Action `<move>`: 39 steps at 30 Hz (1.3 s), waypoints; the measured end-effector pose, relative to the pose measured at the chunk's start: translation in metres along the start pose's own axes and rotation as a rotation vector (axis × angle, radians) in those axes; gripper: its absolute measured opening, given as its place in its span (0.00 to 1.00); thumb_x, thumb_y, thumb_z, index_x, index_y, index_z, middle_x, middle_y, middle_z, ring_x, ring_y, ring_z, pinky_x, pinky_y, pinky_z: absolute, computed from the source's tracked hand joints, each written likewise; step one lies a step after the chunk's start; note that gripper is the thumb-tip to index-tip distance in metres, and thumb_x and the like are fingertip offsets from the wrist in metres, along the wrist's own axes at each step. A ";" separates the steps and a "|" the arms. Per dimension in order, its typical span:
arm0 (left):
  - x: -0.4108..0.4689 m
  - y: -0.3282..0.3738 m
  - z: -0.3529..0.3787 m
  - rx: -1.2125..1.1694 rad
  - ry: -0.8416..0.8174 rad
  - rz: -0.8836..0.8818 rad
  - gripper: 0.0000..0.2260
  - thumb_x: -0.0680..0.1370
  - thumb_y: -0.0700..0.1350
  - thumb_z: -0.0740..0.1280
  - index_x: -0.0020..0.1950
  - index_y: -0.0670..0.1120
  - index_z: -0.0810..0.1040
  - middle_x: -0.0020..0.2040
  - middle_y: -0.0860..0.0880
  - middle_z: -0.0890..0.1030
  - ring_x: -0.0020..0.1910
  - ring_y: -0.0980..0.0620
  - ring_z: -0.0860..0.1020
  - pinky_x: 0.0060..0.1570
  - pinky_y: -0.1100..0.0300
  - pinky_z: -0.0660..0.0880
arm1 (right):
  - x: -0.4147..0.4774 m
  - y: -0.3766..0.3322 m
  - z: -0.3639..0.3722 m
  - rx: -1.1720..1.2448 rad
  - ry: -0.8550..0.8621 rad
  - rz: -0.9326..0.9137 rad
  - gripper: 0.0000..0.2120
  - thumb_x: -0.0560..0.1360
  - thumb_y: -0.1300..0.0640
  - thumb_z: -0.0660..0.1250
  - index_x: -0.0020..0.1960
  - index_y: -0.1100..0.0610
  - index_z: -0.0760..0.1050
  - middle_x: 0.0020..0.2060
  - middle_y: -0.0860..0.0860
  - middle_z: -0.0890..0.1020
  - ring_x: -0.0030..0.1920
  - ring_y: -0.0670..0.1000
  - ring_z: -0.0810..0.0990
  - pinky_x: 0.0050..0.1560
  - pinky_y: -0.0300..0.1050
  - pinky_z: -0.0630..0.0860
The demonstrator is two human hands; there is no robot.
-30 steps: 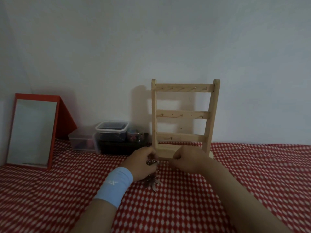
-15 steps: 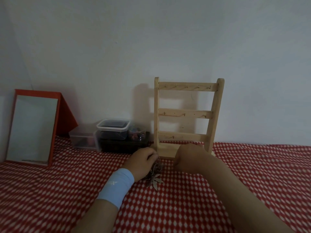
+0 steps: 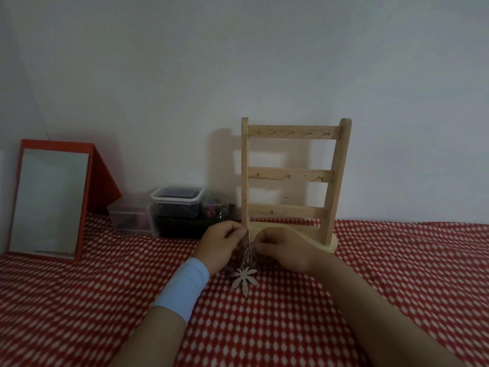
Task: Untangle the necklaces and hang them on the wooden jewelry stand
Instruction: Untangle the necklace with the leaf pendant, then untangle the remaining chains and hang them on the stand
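- Since half a second ago, drawn in closer to the left hand point(image 3: 221, 245): the right hand point(image 3: 281, 247), at centre frame.
- Fingers point(image 3: 236, 231) of both curled, pinching the tangled silver chain necklaces point(image 3: 247, 249) held between them.
- Hanging off the tangle, lying on the red white-dotted cloth point(image 3: 370, 287): a silver leaf-shaped pendant point(image 3: 243, 280).
- Just behind the hands, upright: pale wooden ladder-shaped jewelry stand point(image 3: 293, 176).
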State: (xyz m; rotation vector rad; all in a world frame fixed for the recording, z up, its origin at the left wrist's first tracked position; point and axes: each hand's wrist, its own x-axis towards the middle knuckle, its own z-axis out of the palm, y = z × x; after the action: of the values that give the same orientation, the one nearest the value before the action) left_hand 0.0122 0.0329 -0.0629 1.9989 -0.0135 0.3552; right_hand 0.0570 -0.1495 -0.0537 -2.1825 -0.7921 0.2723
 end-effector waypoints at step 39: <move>0.003 0.011 -0.011 0.116 -0.209 -0.008 0.13 0.76 0.43 0.72 0.56 0.54 0.74 0.50 0.51 0.83 0.52 0.55 0.81 0.59 0.57 0.76 | -0.007 -0.012 -0.007 0.150 0.125 0.006 0.05 0.74 0.51 0.77 0.44 0.52 0.87 0.40 0.42 0.87 0.38 0.34 0.81 0.41 0.27 0.73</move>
State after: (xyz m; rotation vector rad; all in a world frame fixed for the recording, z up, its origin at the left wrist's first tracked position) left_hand 0.0109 0.0378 -0.0478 2.1431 -0.1185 0.1428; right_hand 0.0489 -0.1526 -0.0410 -2.0396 -0.6739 0.1902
